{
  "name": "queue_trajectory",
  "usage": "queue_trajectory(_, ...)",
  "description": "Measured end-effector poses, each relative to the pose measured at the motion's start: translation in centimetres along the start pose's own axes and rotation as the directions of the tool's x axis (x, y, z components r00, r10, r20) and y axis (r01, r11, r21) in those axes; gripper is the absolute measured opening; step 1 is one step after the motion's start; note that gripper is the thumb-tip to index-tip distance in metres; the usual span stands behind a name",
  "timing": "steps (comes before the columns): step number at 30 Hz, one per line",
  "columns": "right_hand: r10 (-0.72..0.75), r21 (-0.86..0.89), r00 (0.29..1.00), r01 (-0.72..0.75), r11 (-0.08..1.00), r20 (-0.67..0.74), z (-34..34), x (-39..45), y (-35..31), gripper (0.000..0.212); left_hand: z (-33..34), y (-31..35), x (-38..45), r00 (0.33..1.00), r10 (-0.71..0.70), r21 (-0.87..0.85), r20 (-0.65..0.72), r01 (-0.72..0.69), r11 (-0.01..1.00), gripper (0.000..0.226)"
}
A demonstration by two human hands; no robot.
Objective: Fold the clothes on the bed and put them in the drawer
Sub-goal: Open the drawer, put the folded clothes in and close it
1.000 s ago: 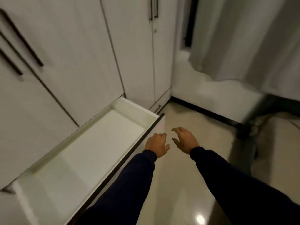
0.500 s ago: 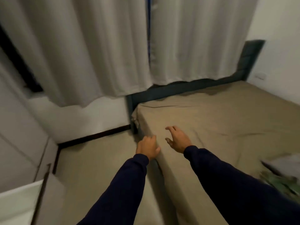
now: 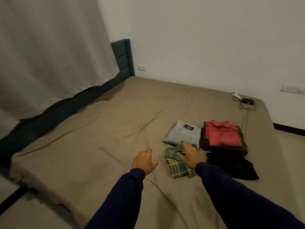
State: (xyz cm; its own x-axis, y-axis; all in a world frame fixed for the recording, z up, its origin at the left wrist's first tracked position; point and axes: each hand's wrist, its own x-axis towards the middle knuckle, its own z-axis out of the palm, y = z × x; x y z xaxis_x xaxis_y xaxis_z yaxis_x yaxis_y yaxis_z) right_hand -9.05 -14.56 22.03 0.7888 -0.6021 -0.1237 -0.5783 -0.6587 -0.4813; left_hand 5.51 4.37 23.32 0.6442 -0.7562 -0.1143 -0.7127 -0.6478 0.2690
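Note:
Several folded clothes lie on the tan bed [image 3: 99,138], right of centre. A green plaid shirt [image 3: 177,166] is nearest. Behind it lie grey jeans [image 3: 182,134]. A red polo shirt [image 3: 222,134] tops a dark olive garment [image 3: 204,143], and a black garment [image 3: 231,166] lies in front of that pile. My right hand [image 3: 189,155] is spread over the plaid shirt's collar end, fingers relaxed, touching or just above it. My left hand [image 3: 144,160] hovers open over bare sheet to the left of the shirt. The drawer is out of view.
A white controller and a small dark object on a pouch [image 3: 245,103] lie at the bed's far right corner. A dark headboard [image 3: 122,57] and grey curtain [image 3: 49,47] run along the left. A white wall stands behind the bed. Floor shows at the lower left.
My view has swung right from the open drawer, past the bed corner, onto the bed. Both hands now reach over the sheet, the right one arriving at the plaid shirt.

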Motion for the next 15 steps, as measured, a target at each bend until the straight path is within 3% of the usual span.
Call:
queue_trajectory(7, 0.341, 0.179, 0.936, -0.351, 0.919, 0.087, -1.3, 1.2, 17.1, 0.054, 8.6, 8.2, 8.1, 0.980, -0.013, -0.195, 0.196, 0.052, 0.979, 0.051)
queue_trajectory(13, 0.479, 0.306, 0.853, -0.522, 0.796, 0.209, 3.3, 5.5, 23.6, 0.068, 16.3, 8.2, 13.9, 0.926, -0.118, -0.285, 0.358, 0.229, 0.931, 0.065)
queue_trajectory(15, 0.480, 0.352, 0.844, -0.537, 0.767, 0.240, 4.9, 7.1, 24.1, 0.074, 18.2, 7.3, 15.3, 0.896, -0.178, -0.273, 0.407, 0.306, 0.912, 0.056)
